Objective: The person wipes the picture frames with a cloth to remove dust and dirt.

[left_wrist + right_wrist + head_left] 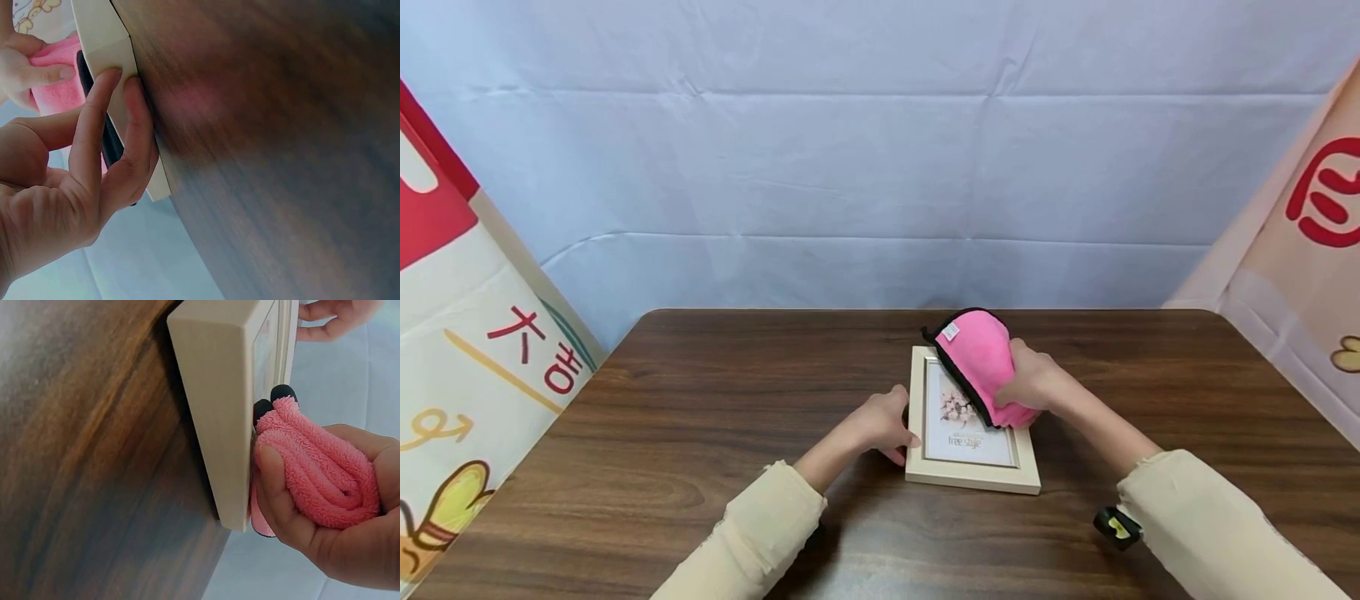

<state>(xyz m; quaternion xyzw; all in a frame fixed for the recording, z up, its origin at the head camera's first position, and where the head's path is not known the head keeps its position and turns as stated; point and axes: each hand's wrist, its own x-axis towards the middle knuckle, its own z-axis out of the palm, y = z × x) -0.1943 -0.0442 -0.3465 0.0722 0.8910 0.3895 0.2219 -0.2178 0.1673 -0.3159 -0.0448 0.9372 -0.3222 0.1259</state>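
A cream picture frame (973,477) lies flat on the table, its glass showing a flower print and lettering. At its left edge, my left hand (882,423) holds on, with fingertips against the frame's side (115,53) in the left wrist view. My right hand (1033,379) grips a folded pink cloth (981,350) with black edging and a small white label. The cloth rests over the frame's upper right part and hides some of the print. In the right wrist view, the pink towelling (325,465) is bunched in several layers between fingers and thumb.
The dark wood table (700,433) reaches back to a pale hanging cloth (850,167). Printed cloths hang on the left (482,375) and right (1292,275) sides. A small black device (1116,527) sits beside the right sleeve.
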